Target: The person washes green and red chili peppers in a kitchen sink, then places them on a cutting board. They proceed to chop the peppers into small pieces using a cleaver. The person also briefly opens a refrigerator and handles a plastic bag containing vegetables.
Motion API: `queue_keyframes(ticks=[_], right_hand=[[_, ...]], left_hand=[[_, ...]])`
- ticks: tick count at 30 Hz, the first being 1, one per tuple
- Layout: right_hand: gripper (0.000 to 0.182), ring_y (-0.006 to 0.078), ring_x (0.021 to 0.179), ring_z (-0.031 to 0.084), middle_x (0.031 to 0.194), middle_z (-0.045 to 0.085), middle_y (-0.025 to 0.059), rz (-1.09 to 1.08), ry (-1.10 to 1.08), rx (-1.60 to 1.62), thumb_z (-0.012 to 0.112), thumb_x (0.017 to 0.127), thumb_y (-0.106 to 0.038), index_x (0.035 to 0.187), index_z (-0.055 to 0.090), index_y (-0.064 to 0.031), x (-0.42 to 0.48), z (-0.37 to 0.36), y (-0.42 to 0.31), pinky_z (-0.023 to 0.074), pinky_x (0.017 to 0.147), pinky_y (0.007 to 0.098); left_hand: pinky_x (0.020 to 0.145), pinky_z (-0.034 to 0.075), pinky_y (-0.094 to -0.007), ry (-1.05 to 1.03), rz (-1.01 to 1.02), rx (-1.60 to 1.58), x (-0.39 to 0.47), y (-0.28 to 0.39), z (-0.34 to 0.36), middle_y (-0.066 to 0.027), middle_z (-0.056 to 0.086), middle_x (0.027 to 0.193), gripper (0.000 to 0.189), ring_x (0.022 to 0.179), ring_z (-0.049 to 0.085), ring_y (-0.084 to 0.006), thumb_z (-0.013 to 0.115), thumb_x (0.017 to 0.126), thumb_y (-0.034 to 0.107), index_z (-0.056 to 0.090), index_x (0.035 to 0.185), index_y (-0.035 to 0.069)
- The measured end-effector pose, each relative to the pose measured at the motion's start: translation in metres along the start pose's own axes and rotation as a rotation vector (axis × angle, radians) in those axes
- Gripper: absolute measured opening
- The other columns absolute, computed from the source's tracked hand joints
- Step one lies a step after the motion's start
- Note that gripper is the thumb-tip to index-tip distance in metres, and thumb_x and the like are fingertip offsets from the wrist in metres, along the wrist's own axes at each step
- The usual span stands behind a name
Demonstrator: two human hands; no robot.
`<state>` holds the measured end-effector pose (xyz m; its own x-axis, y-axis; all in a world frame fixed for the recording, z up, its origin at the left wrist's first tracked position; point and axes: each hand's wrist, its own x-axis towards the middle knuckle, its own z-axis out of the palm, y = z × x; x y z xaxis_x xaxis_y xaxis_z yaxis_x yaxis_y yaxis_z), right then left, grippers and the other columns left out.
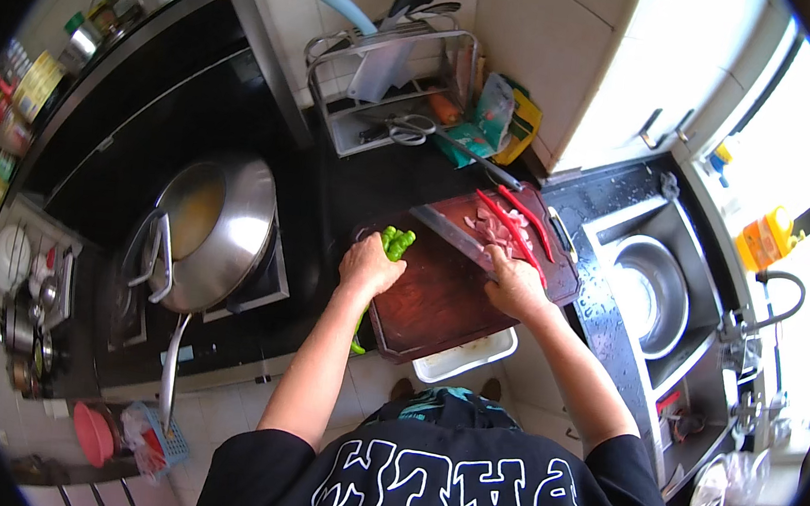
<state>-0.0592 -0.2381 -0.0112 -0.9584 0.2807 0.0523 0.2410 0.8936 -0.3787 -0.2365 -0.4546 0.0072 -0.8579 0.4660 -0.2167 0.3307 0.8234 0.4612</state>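
A dark wooden cutting board (429,303) lies on the counter before me. My left hand (368,268) is closed around several green peppers (398,243) at the board's left edge. The tip of a green pepper (358,349) also shows below that hand. In my right hand (517,287) is the handle of a kitchen knife (451,233), its broad blade pointing to the far left across the board. Beyond the blade are cut pieces of pinkish meat (482,225). Two long red chili peppers (530,212) lie over and beside the meat.
A lidded steel wok (249,238) sits on the stove to the left, its handle (173,370) jutting toward me. Behind the board stands a metal knife rack (337,126) with scissors (411,131). A white tray (468,361) protrudes below the board. At right, a sink holds a metal basin (674,301).
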Motion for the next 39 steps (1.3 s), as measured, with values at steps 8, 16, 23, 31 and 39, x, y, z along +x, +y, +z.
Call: queue_keyframes(ticks=[8,16,23,31,39], right_hand=[[0.017,0.0493,0.081,0.065,0.081,0.064,0.0310,-0.024,0.056,0.411,0.056,0.083,-0.011,0.093,0.061,0.0021,-0.007,-0.024,0.007,0.0520,0.074,0.0531],[0.017,0.0480,0.082,0.066,0.080,0.065,0.0319,-0.006,0.020,0.341,0.055,0.084,-0.008,0.096,0.061,0.0020,-0.018,-0.008,-0.003,0.0535,0.076,0.0548],[0.020,0.0488,0.076,0.066,0.076,0.064,0.0323,-0.057,0.017,0.333,0.055,0.087,-0.010,0.102,0.058,0.0030,-0.030,0.008,-0.031,0.0529,0.074,0.0566],[0.016,0.0446,0.070,0.068,0.075,0.067,0.0271,0.026,-0.113,0.022,0.050,0.094,-0.012,0.104,0.053,0.0001,-0.048,-0.008,-0.063,0.0556,0.065,0.0536],[0.014,0.0419,0.071,0.071,0.074,0.069,0.0256,0.154,-0.249,-0.124,0.049,0.093,-0.011,0.099,0.053,0.0011,-0.037,0.001,-0.097,0.0576,0.064,0.0505]], left_hand=[[0.093,0.052,-0.0499,0.227,-0.035,0.148,-0.002,0.044,0.066,-0.0227,0.054,0.132,0.106,0.118,0.058,-0.0387,0.081,0.074,0.056,0.032,0.149,-0.001],[0.100,0.042,-0.0519,0.544,0.100,0.286,-0.019,0.036,0.115,-0.0216,0.049,0.143,0.077,0.124,0.051,-0.0353,0.065,0.091,0.044,0.038,0.145,-0.004],[0.083,0.047,-0.0478,0.628,0.106,0.259,-0.007,0.029,0.122,-0.0115,0.058,0.117,0.045,0.107,0.057,-0.0304,0.060,0.095,0.034,0.059,0.128,0.002],[0.076,0.046,-0.0460,0.692,0.098,0.149,-0.001,0.024,0.113,-0.0098,0.059,0.105,0.036,0.098,0.058,-0.0296,0.064,0.091,0.037,0.063,0.114,0.009],[0.073,0.045,-0.0436,0.734,0.096,0.083,0.006,0.020,0.115,-0.0037,0.060,0.101,0.032,0.091,0.059,-0.0264,0.065,0.089,0.036,0.066,0.112,0.013]])
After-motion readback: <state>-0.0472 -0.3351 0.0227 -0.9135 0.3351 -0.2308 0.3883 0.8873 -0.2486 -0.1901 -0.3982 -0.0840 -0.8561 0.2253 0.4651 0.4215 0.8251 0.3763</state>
